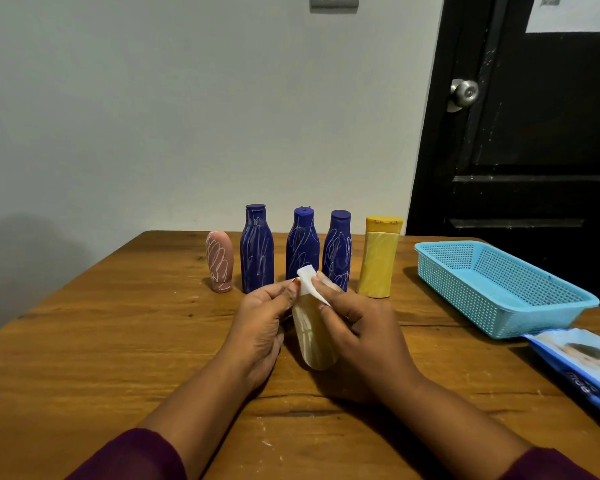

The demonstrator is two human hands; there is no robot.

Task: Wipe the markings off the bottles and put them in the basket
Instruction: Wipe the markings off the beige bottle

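Note:
My left hand point(262, 323) grips a pale yellow bottle point(314, 336), tilted with its base toward me and white scribbles on its side. My right hand point(355, 327) pinches a white wipe point(309, 280) against the bottle's upper end. Behind them several scribbled bottles stand in a row: a pink one point(219, 261), three dark blue ones point(257, 249) point(302, 244) point(338, 247), and a yellow one point(380, 258). The light blue mesh basket point(440, 268) sits at the right with nothing visible inside.
A blue pack of wipes point(582, 365) lies at the table's right edge, just in front of the basket. The wooden table point(118, 323) stands against a grey wall. A black door with a metal knob point(465, 93) is behind the basket.

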